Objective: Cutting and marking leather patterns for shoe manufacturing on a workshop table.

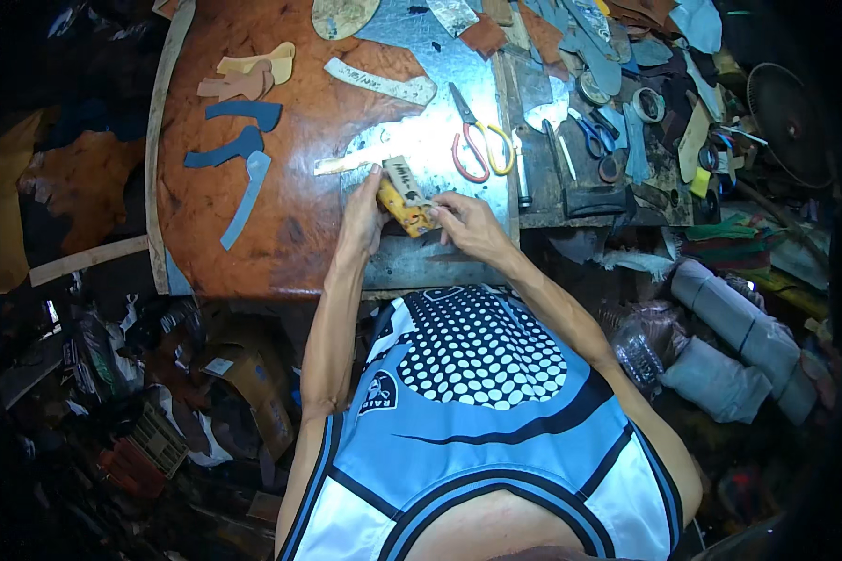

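Over the near edge of the work table, my left hand (365,213) grips the left side of a yellow, spotted, block-like thing (407,213). A grey-beige strip (402,179) with dark handwriting lies along its upper side. The right hand (470,224) pinches the right end of that strip with thumb and fingers. Whether the strip is fixed to the yellow thing, I cannot tell. Just beyond my hands, a pale pattern piece (357,159) lies in the glare. Scissors (482,140) with red and yellow handles rest to the right, slightly apart at the handles.
Dark blue cut pieces (243,110), a lighter blue one (247,201) and tan ones (243,82) lie on the brown table covering (281,234). A marked whitish template (381,82) sits farther off. Tape rolls (647,105), blue-handled scissors (593,138) and scraps crowd the right bench; a fan (791,126) stands beyond.
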The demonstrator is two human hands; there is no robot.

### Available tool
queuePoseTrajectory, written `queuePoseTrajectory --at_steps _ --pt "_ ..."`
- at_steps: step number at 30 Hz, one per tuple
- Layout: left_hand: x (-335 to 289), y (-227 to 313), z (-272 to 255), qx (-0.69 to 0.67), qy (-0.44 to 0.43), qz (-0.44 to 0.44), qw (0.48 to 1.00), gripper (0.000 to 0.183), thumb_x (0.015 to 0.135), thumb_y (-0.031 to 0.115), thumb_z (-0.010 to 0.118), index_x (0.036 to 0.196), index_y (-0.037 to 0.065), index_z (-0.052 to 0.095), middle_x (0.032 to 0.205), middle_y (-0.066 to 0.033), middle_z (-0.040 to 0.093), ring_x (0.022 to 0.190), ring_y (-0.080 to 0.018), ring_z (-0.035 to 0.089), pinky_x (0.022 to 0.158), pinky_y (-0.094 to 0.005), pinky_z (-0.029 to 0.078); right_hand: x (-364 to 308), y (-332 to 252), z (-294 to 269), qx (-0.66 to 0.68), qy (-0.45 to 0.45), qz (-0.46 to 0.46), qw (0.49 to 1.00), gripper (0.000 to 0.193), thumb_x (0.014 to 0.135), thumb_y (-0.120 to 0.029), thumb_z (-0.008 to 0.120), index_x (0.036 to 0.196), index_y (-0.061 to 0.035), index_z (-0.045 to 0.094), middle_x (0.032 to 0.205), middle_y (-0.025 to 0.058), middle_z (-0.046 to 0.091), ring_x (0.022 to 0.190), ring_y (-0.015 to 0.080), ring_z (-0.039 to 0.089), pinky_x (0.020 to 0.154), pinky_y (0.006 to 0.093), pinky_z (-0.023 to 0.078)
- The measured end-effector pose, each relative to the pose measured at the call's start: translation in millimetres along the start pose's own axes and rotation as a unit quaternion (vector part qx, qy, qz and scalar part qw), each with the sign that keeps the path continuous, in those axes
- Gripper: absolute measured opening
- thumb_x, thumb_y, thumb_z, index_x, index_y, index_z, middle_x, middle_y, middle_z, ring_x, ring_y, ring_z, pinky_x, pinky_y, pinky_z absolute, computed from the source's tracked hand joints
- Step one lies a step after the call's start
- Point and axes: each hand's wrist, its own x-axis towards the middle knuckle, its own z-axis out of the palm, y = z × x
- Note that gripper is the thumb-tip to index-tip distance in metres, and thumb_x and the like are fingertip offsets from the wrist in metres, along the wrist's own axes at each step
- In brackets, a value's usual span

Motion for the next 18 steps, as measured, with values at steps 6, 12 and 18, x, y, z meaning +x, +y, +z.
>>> queuePoseTrajectory --at_steps 6,12,18 --pt "1.9 3.0 -2.3 0.319 0.032 0.059 0.945 0.043 0.098 0.033 0.061 0.122 -0.002 0.063 0.098 -0.0129 0.07 0.078 -0.0201 0.066 0.069 -0.0294 0.052 11.8 3.0 -47.0 0.1 0.138 0.009 0.985 0.02 0.1 -0.018 0.056 0.102 0.0002 0.064 0.083 0.0055 0.065 0.061 0.0114 0.063 0.054 0.0249 0.05" --pt "24.7 19.4 -43.7 0.589 0.138 0.389 0.695 0.029 0.089 0.021 0.066 0.106 -0.003 0.07 0.099 -0.0227 0.069 0.093 -0.0394 0.065 0.083 -0.0436 0.051 33.9 6.2 -177.6 0.029 0.262 -0.011 0.965 0.024 0.097 -0.029 0.063 0.104 -0.0055 0.066 0.083 0.003 0.068 0.06 0.0106 0.065 0.054 0.023 0.047" --pt "0.2 71.4 -171.3 0.699 0.306 0.34 0.549 0.043 0.086 0.025 0.07 0.116 -0.005 0.06 0.108 -0.0249 0.063 0.104 -0.0443 0.057 0.09 -0.0525 0.046 67.0 31.3 -280.8 0.035 0.283 0.013 0.958 0.029 0.095 -0.035 0.067 0.099 -0.0066 0.064 0.084 0.0029 0.066 0.057 0.0084 0.063 0.051 0.0213 0.045"
